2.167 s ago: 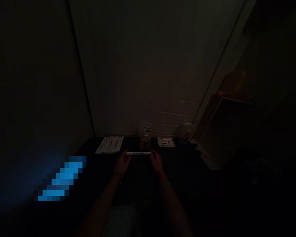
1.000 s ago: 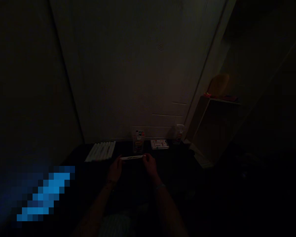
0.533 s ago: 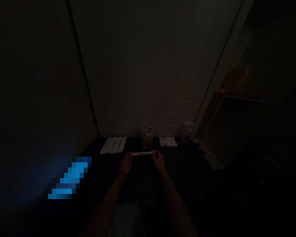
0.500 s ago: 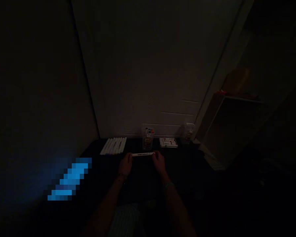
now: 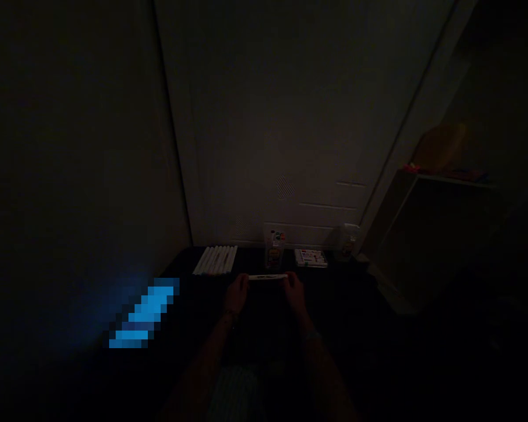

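Note:
The scene is very dark. A white marker pen (image 5: pixel 267 277) lies level between my two hands above a dark table (image 5: pixel 334 293). My left hand (image 5: pixel 236 295) pinches its left end and my right hand (image 5: pixel 295 293) pinches its right end. Behind my left hand a row of several white markers (image 5: pixel 216 260) lies side by side on the table. A clear cup with coloured markers (image 5: pixel 274 248) stands just behind the held pen.
A small flat printed box (image 5: pixel 310 258) and a clear container (image 5: pixel 347 241) sit at the table's back right. A pale wall and door panel rise behind. A low shelf unit (image 5: pixel 422 234) stands to the right. A blurred blue glow (image 5: pixel 143 313) shows at the left.
The view has shifted a little, so everything sits slightly further right in the picture. Both hands have kept their hold on the marker's ends.

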### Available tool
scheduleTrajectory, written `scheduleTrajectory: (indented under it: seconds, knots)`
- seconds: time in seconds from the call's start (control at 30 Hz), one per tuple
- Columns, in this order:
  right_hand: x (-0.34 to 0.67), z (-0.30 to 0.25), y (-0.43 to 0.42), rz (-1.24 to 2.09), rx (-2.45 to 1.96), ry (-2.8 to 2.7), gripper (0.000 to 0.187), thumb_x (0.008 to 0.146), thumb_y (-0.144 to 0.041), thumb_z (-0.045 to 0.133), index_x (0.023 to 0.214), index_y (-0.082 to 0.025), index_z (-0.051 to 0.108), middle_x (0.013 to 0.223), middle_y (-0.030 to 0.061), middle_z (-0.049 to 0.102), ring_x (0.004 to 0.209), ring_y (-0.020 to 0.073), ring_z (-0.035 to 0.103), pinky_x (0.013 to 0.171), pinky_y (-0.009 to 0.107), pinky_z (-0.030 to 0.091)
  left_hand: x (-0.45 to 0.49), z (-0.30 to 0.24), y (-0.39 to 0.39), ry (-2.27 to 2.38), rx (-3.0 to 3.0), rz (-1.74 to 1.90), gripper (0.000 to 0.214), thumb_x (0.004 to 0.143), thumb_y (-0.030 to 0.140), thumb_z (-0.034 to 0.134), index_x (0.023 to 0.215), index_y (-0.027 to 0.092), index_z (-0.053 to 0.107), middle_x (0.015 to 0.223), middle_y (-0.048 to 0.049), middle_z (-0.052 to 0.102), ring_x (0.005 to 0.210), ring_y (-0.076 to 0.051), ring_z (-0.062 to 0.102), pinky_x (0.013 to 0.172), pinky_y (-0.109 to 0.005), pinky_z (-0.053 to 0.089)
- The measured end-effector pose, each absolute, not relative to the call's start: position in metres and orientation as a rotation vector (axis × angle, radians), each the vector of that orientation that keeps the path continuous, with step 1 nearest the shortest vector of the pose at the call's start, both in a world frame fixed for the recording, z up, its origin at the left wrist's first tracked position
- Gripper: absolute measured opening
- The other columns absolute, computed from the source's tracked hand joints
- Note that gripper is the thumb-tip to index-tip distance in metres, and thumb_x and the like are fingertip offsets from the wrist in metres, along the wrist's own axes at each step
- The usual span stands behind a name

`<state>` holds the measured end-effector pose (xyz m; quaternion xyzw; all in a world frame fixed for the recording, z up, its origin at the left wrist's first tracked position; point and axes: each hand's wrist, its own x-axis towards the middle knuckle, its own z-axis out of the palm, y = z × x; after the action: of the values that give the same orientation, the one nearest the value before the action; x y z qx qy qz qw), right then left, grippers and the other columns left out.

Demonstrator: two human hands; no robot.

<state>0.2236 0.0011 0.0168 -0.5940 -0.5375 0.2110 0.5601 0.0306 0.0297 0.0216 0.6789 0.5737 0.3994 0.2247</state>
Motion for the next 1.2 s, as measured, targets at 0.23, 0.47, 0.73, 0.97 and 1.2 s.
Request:
scheduleTrajectory:
  seconds: [0.23,0.47,0.73,0.97,1.2]
  knots:
    - [0.224,0.021,-0.003,0.504,-1.388,-1.278,0.03,0.08,-0.041,0.039,0.092,-0.02,0.057,0.074,0.0013,0.063,0.068,0.0138,0.058,0.062,0.023,0.043,0.031,0.026,0.025,1.561,1.903,1.092,0.035,0.084,0.043,0.028,0.087,0.02,0.055,0.067,0.0003,0.059,0.062,-0.011,0.054,0.058,-0.02,0.037]
    - [0.226,0.022,-0.003,0.547,-1.402,-1.26,0.035,0.079,-0.043,0.039,0.093,-0.017,0.057,0.075,0.0032,0.063,0.069,0.0142,0.057,0.062,0.023,0.042,0.035,0.023,0.024,1.596,1.898,1.084,0.037,0.086,0.042,0.026,0.093,0.019,0.054,0.068,0.0,0.059,0.063,-0.01,0.053,0.059,-0.02,0.037]
    - [0.227,0.015,0.0,0.515,-1.435,-1.289,0.035,0.08,-0.044,0.038,0.092,-0.017,0.057,0.074,0.0037,0.063,0.068,0.0151,0.058,0.061,0.023,0.042,0.035,0.027,0.024,1.645,1.824,1.053,0.031,0.084,0.04,0.035,0.093,0.02,0.056,0.075,-0.0017,0.062,0.068,-0.011,0.056,0.06,-0.019,0.037]
    - [0.227,0.013,0.0,0.478,-1.403,-1.343,0.034,0.082,-0.037,0.034,0.1,-0.018,0.055,0.086,0.0056,0.064,0.078,0.0161,0.059,0.068,0.025,0.043,0.034,0.02,0.03,1.6,1.781,1.094,0.029,0.076,0.042,0.048,0.092,0.019,0.056,0.074,-0.0005,0.062,0.065,-0.011,0.056,0.056,-0.019,0.037]
    - [0.224,0.014,0.0,0.459,-1.413,-1.342,0.035,0.082,-0.038,0.033,0.1,-0.019,0.056,0.087,0.0052,0.064,0.078,0.016,0.059,0.07,0.025,0.044,0.033,0.015,0.035,1.496,1.825,1.19,0.035,0.082,0.039,0.038,0.106,0.02,0.054,0.085,-0.0033,0.064,0.076,-0.013,0.059,0.068,-0.022,0.042]
